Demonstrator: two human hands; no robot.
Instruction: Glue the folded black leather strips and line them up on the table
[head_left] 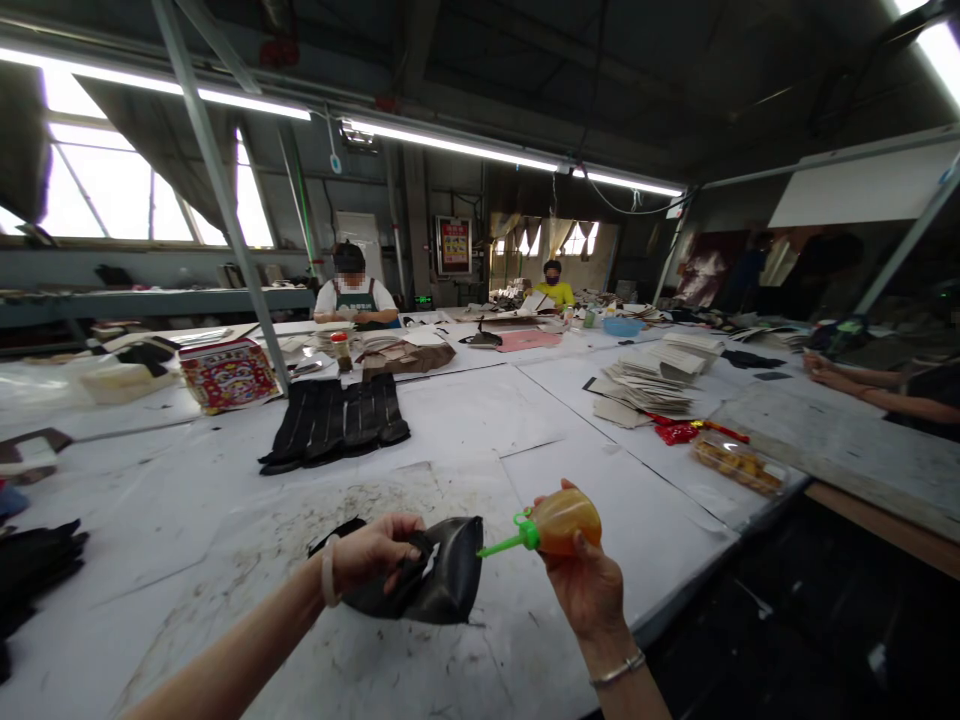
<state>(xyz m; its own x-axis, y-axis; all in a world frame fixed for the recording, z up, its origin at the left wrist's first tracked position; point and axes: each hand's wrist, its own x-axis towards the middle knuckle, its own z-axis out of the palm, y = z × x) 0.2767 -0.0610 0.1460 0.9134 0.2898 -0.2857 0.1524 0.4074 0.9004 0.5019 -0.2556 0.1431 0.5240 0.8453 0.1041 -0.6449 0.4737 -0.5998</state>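
"What's held?"

"The left hand [388, 555] pinches a black piece [454, 585]; the right hand [589, 595] grips an amber bottle [571, 520], green nozzle [514, 543] by the piece's rim, inside the desk's [645, 555] near edge."

"Farther in?"

"Black bundles [337, 420]."

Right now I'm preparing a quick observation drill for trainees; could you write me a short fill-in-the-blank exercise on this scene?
1. The left hand grips a black piece; the squeeze bottle is in the ____ hand.
2. The bottle's nozzle is ____.
3. Farther back on the table, the basin is ____.

Missing words: right; green; blue.
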